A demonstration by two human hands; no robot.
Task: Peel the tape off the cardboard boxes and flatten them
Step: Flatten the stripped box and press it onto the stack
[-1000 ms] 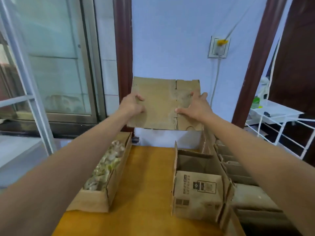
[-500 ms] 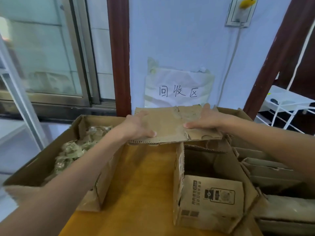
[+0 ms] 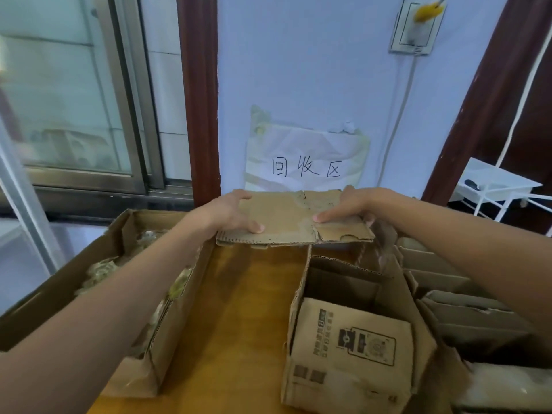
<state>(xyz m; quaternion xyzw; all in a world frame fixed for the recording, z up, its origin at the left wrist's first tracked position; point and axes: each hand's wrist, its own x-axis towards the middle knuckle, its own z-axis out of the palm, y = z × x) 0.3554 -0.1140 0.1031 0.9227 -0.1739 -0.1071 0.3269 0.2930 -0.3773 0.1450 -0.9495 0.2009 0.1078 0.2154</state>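
Pale blue wall fills the background, with a crumpled paper sign (image 3: 306, 158) bearing three handwritten characters taped low on it, a dark wooden post (image 3: 198, 97) to its left and a sliding glass window (image 3: 74, 94) beyond that. Below lies a yellow wooden table (image 3: 233, 318).

Over the table's far edge, both hands hold a flattened cardboard box (image 3: 291, 218), level and roughly flat, its corrugated near edge facing the camera. The left hand (image 3: 230, 213) grips the left end, thumb on top near the front edge and fingers curled round the side. The right hand (image 3: 348, 206) grips the right end, thumb pressed flat on the upper face; its fingers seem to wrap underneath, though that part is hidden.

Along the table's left edge stands an open carton (image 3: 167, 333) filled with what looks like crumpled tape or wrapping (image 3: 101, 273), too blurred to be sure. Toward the table's right side sits a printed cardboard box (image 3: 352, 348), still standing with its top flaps open. Just right of it, at the table's right edge, lies a stack of flattened cardboard (image 3: 466, 309). A white wire rack (image 3: 495, 186) stands in the far right background.
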